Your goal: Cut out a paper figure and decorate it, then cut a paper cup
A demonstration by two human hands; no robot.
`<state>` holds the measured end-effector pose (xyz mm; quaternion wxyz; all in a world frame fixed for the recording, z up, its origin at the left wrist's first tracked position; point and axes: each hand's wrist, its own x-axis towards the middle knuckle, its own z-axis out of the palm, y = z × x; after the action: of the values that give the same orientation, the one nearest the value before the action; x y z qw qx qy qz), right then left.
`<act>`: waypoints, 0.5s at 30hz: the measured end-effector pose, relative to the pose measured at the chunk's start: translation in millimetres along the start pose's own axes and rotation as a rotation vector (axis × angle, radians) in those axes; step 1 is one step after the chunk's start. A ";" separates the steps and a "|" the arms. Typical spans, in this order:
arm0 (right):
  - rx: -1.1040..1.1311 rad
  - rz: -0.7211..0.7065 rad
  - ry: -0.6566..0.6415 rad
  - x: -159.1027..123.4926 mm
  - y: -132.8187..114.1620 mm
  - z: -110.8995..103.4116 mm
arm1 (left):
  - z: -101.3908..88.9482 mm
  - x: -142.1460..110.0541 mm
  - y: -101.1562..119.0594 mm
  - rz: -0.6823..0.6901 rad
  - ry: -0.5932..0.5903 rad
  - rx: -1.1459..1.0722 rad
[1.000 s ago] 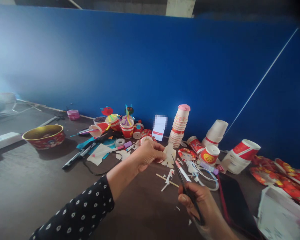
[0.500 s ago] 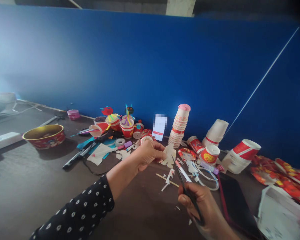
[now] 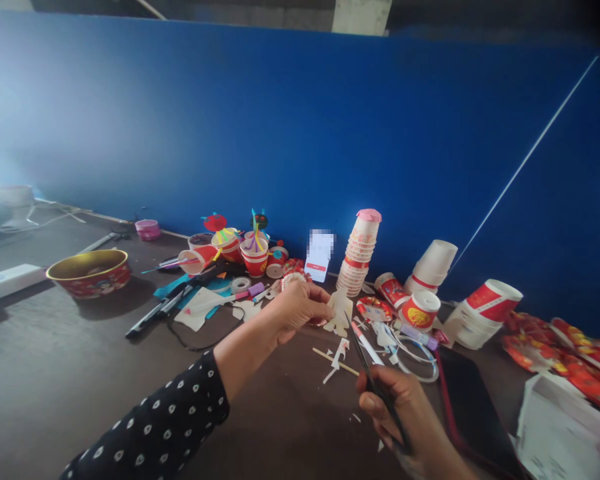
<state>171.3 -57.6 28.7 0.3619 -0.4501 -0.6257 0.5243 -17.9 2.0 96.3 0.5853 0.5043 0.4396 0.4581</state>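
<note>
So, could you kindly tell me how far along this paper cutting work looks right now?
Done, it seems: the red paper cup holds coloured strips, and paper scraps lie cut. In hand: the left hand sits against a cream cut-out, near scissors in the right hand. Left, perhaps: the stacked printed cups.

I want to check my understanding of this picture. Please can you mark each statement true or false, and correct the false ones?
1. The right hand holds scissors. True.
2. The left hand holds a pen. False: it holds a cut paper shape.
3. The sleeve is black with white dots. True.
4. The stack of paper cups lies on its side. False: it stands up.
5. The bowl is to the left of both hands. True.
6. The roll of tape is to the right of the right hand. False: it is to the left of the left hand.
</note>
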 end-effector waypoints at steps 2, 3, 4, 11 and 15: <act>0.061 0.010 0.012 -2.1 -2.2 0.7 | 0.5 0.5 -1.1 0.021 0.009 0.024; 0.082 0.010 0.012 -2.9 -2.8 0.8 | 0.8 0.7 -1.6 0.029 0.010 0.032; 0.093 0.007 0.006 -3.4 -3.2 0.8 | 1.3 0.9 -2.1 0.034 0.007 0.036; 0.047 -0.012 0.014 -4.1 -3.8 -1.1 | 4.3 0.7 -6.4 0.042 -0.050 0.044; 0.059 0.002 -0.003 -3.0 -4.2 -0.3 | 5.9 0.1 -8.3 0.027 -0.055 0.020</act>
<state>171.8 -60.5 32.9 0.3735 -0.4389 -0.6100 0.5438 -11.3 0.4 88.6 0.5859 0.5284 0.4209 0.4477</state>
